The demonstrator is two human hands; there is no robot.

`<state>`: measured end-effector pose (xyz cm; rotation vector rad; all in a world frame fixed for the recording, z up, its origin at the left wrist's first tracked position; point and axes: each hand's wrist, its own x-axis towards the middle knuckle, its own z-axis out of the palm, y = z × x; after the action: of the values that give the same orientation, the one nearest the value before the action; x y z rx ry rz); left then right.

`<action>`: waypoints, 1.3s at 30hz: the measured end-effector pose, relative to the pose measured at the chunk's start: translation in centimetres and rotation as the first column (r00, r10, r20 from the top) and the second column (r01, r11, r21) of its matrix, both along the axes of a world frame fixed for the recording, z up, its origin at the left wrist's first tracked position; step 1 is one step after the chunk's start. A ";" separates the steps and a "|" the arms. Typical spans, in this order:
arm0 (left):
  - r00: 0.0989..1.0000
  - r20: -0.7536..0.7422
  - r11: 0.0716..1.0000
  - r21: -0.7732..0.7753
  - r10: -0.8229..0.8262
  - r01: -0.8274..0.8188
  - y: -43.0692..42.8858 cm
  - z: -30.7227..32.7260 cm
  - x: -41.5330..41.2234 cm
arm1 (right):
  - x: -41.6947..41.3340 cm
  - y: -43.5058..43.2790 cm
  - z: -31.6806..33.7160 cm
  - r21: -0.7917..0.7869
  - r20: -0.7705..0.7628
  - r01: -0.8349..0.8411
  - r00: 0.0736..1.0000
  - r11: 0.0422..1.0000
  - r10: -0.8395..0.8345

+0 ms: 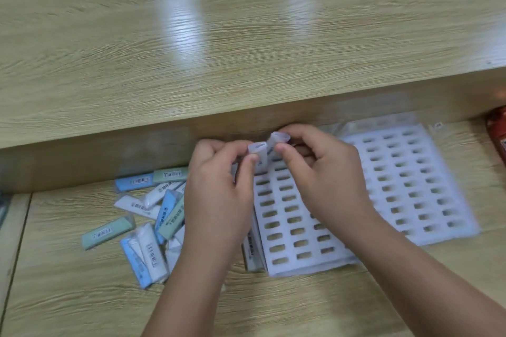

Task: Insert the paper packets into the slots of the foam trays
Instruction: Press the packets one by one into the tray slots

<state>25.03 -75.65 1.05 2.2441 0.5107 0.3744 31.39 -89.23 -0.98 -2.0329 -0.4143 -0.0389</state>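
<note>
White foam trays lie side by side on a wooden desk (pixel 82 295), the near tray (pixel 282 230) under both hands and the far tray (pixel 407 215) just beside it to the right; every slot that shows looks unfilled, so the task appears to be at its start. The left hand (pixel 219 194) pinches one white packet (pixel 258 148) between thumb and fingertips, open end up, above the near tray's far left corner. The right hand (pixel 323 172) pinches a second packet (pixel 277 139) in the same manner, the two packets touching or nearly so. Loose packets (pixel 161 216) in white, blue and green lie heaped on the desk to the left of the near tray, and some are tucked against its left edge. A red object (pixel 499 139) sits at the right margin, too cropped to identify. Likely faults from here: a soft paper packet may buckle or crease if pushed down off-centre against a slot's lip; the light foam may slide or lift, since neither hand steadies it; with two packets held so close, one could snag the other and drop. Motion blur prevents reading whether either packet has met a slot.
</note>
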 end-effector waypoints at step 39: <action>0.876 -0.267 0.902 -0.048 0.402 -0.429 10.1 -3.4 -14.7 | -12.9 11.4 2.0 -0.533 -0.143 -0.336 0.940 0.776 0.309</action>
<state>10.31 -65.57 -2.31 2.0773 1.1342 0.2686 18.49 -77.80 1.00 -2.4906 -0.8171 0.3858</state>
